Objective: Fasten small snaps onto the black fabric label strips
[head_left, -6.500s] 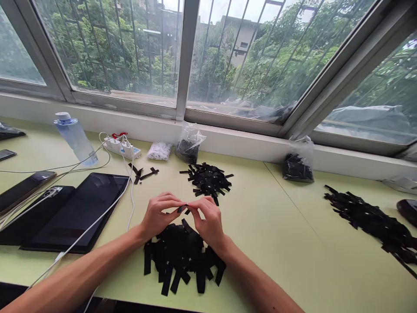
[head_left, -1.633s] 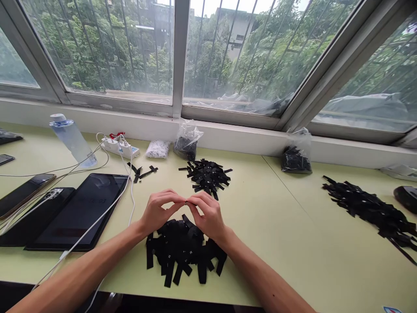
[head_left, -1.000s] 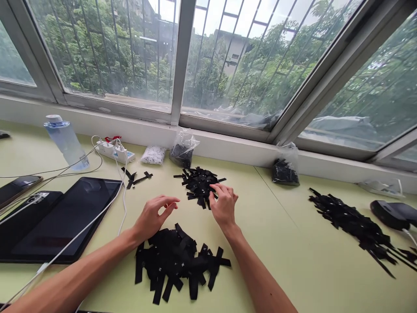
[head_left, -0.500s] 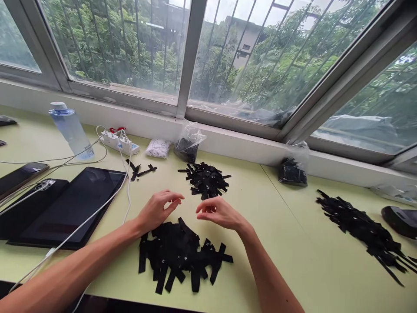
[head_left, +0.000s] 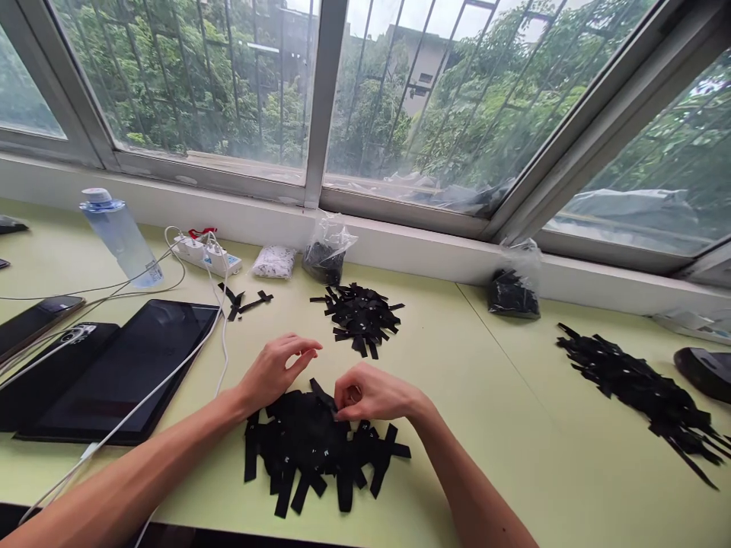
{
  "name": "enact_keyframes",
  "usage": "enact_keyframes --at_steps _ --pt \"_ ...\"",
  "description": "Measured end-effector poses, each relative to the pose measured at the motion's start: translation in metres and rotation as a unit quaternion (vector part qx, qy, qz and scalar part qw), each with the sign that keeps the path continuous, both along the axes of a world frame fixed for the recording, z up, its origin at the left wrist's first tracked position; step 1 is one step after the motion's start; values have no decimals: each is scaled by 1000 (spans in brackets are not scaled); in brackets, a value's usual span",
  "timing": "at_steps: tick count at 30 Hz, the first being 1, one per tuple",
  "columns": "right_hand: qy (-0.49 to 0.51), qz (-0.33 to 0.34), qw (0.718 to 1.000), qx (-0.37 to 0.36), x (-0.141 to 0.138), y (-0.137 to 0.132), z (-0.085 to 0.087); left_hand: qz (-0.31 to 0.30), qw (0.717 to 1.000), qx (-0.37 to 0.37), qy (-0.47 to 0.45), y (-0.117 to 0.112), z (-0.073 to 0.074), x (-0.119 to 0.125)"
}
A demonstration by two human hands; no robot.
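Note:
A heap of black fabric strips (head_left: pixel 314 449) lies on the pale green table (head_left: pixel 457 396) close in front of me. My right hand (head_left: pixel 371 394) rests on the top of that heap with its fingers curled, pinching at one black strip (head_left: pixel 323 396). My left hand (head_left: pixel 274 369) hovers just left of it above the heap, fingers loosely apart and holding nothing. A smaller pile of short black pieces (head_left: pixel 359 316) lies farther back.
A tablet (head_left: pixel 119 369), phones (head_left: pixel 34 316) and white cables (head_left: pixel 171 365) lie at left, with a water bottle (head_left: pixel 117 237) and power strip (head_left: pixel 205 255) behind. Plastic bags (head_left: pixel 328 255) sit by the window sill. Another black strip pile (head_left: pixel 633 380) lies at right.
My right hand has come back from the far small pile and dropped onto the near heap, closing its fingers on a strip. My left hand has stayed nearly still.

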State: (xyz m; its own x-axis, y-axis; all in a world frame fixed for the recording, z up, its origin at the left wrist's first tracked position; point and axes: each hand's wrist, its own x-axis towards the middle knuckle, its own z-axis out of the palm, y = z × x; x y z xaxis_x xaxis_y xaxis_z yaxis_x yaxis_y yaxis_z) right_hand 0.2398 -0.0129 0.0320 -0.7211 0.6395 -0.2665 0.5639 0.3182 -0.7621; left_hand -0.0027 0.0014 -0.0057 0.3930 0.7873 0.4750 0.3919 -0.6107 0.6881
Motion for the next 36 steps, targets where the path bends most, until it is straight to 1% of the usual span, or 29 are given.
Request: enact_keyframes --at_steps 3,6,9,11,13,16,18,21,23,25,27,30,32,36 --pt "99 -67 993 14 -4 3 1 39 998 27 -35 -5 6 0" --pt "207 -153 966 9 -11 5 -3 82 989 73 -102 -10 10 -2" --pt "290 -225 929 -39 -20 6 -14 66 982 115 -134 -13 11 -5" --pt "329 -262 906 -50 -25 6 -22 44 983 129 -125 -13 11 -6" --pt "346 -289 891 -48 -29 6 -28 32 987 123 -95 -12 11 -4" --pt "361 -308 878 -54 -33 6 -29 28 996 82 -34 -8 9 -1" --pt "368 -312 875 -47 -35 4 -28 30 998 51 -2 -5 7 1" --pt "337 -321 885 12 -40 1 -27 37 999 23 19 -2 4 1" --pt "300 -329 892 78 -43 -1 -27 34 999 16 24 -1 3 1" --pt "268 -327 893 156 -46 -4 -28 23 999 16 26 0 3 0" --pt "235 -316 886 245 -47 -6 -31 12 999 17 26 0 3 0" --pt "187 -288 866 363 -48 -7 -35 6 999 6 33 0 3 2" --pt "166 -269 856 409 -48 -8 -37 5 999 -4 35 0 3 3" --pt "146 -240 840 465 -48 -9 -38 2 999 -9 31 0 4 3"
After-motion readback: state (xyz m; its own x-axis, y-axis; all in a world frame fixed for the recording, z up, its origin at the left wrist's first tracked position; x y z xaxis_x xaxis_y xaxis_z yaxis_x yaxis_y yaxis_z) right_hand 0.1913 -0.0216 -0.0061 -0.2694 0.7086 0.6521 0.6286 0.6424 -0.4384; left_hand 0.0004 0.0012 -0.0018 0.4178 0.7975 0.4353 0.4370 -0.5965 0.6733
